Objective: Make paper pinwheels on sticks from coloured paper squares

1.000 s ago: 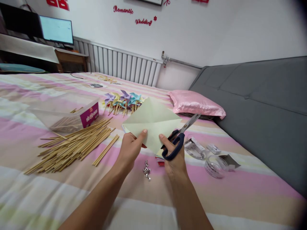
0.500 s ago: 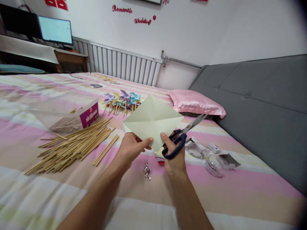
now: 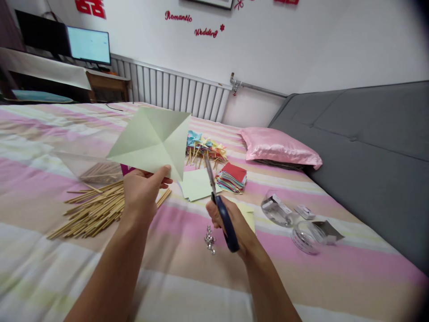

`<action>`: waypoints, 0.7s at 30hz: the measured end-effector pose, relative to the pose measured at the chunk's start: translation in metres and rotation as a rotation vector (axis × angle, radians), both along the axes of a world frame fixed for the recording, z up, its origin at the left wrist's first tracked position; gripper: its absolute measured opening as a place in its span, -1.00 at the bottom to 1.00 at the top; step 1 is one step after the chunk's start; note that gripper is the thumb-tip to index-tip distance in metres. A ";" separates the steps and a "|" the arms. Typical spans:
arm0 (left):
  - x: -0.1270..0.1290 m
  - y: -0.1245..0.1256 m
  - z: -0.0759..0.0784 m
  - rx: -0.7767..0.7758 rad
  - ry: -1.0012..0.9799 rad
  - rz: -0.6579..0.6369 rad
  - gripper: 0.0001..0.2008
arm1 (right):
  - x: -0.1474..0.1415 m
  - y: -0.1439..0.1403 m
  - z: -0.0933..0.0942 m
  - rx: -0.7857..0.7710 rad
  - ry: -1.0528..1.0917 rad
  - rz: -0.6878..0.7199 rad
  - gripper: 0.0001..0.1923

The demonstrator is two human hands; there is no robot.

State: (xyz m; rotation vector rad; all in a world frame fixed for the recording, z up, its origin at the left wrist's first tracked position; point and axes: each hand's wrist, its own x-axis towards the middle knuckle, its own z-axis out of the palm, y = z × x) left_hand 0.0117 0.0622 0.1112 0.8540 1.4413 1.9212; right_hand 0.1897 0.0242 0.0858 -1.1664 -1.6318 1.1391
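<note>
Paper up in one hand, scissors in the other, over the bed.

Left hand (image 3: 142,192) pinches the creased green paper (image 3: 152,141) by its lower corner, raised at 10 o'clock from the right hand (image 3: 231,221). Right fingers are clamped round the scissors (image 3: 221,208), blades together, pointing to 12. Pins (image 3: 210,239) lie just left; sticks (image 3: 97,205) at 9.

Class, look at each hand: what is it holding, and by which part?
Left hand pinches the green paper square at its bottom edge. Right hand grips the scissors by the dark handles.
</note>
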 end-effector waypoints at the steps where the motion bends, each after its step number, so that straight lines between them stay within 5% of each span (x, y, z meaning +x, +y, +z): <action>1: -0.002 0.000 0.001 0.006 0.008 0.030 -0.79 | 0.001 -0.001 0.001 0.026 -0.094 0.028 -0.54; 5: -0.004 -0.002 0.002 -0.002 0.061 0.091 -0.81 | 0.004 -0.006 0.003 0.040 -0.270 0.122 -0.56; 10: -0.002 -0.002 0.002 0.030 0.044 0.097 -0.81 | 0.002 -0.009 0.003 -0.030 -0.238 0.277 -0.57; 21: 0.012 -0.010 0.007 0.014 0.004 -0.011 -0.82 | -0.003 -0.010 -0.004 -0.100 -0.160 0.315 -0.56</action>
